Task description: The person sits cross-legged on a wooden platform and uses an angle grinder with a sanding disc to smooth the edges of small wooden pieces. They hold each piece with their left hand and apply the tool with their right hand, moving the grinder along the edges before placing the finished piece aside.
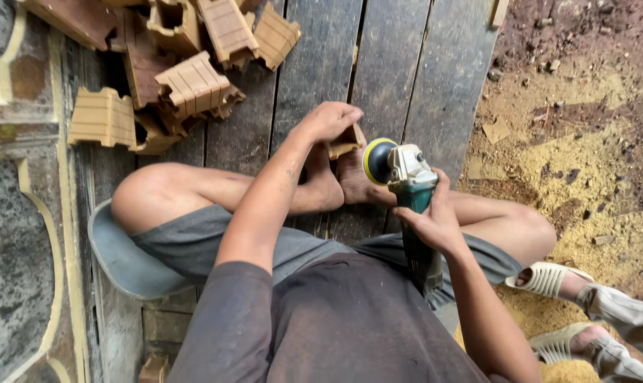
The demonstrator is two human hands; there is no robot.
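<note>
Over on the left, a pile of carved wooden blocks (187, 85) sits on the dark plank floor (314, 64). Left hand (328, 120) curls over a small wooden block (344, 142) braced against the bare feet (339, 181). Right hand (431, 223) grips an angle grinder (406, 181), its sanding disc (375, 162) just beside the block. Far right, someone's sandalled feet (555, 312) on sawdust.

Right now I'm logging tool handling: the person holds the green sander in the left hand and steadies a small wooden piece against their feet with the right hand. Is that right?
Not quite: the hands are swapped. The head view shows the right hand gripping the green sander, while the left hand steadies the small wooden piece against the feet.
</note>
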